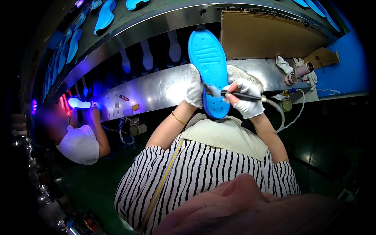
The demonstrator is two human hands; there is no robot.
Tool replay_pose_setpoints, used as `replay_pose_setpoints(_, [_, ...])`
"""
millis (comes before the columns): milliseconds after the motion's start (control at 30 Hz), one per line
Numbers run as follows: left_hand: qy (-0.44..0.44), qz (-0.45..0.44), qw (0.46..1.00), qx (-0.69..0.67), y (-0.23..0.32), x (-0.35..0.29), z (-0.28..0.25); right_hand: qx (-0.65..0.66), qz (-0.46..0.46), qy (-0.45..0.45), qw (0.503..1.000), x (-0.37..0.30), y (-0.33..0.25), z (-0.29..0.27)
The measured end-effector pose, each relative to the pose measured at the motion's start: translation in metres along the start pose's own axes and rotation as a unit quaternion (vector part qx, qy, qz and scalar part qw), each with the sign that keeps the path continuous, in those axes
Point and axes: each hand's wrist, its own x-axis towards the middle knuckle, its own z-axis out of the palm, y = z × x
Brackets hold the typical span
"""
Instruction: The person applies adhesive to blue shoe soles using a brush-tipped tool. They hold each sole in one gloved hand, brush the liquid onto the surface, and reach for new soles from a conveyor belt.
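At the frame's upper centre, the left hand (194,87) holds the blue sole (208,66) by its left edge; the right hand (246,98) grips a brush (225,93) over its face. Steady support and light, even strokes should serve best.

Left hand (193,88): white glove (194,97)
Right hand (246,96): white glove (251,109)
Bracelet (178,118): gold-coloured
Shirt (196,164): black-and-white stripes, lower centre
Cloth (223,135): cream
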Motion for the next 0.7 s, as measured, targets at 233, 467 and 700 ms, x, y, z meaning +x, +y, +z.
replay_pose_setpoints(233, [-0.079,0.076,0.987,-0.121,0.024,0.026,0.013,-0.186,-0.196,-0.021,0.962,0.008,-0.022,0.013])
replay_pose_setpoints(467, [-0.255,0.158,0.919,-0.255,0.038,0.038,0.015,-0.065,-0.126,0.051,0.989,0.009,-0.03,0.011])
replay_pose_setpoints(700, [-0.301,0.175,0.906,-0.24,0.05,0.045,0.008,0.165,0.022,-0.002,0.986,0.007,-0.026,0.005])
